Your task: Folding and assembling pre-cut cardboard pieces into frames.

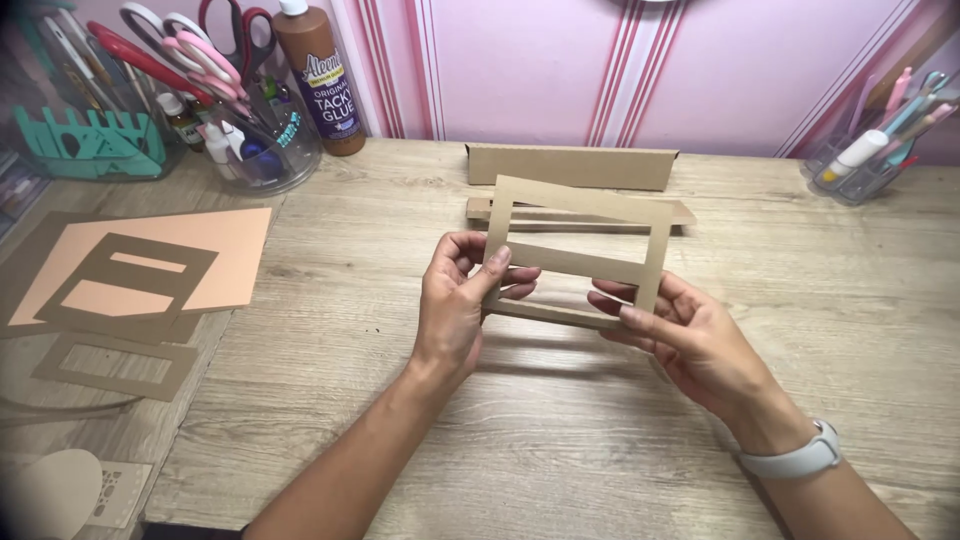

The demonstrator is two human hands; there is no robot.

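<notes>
I see both hands lift a brown card frame above the wooden desk — two open windows split by a crossbar. My left hand pinches the frame's left edge, thumb in front, fingers curled behind. My right hand grips the lower right corner, thumb on top, fingers spread beneath. Behind the frame lie a folded card strip and a flat strip — at far left, peach paper, more frames and a glue bottle.
</notes>
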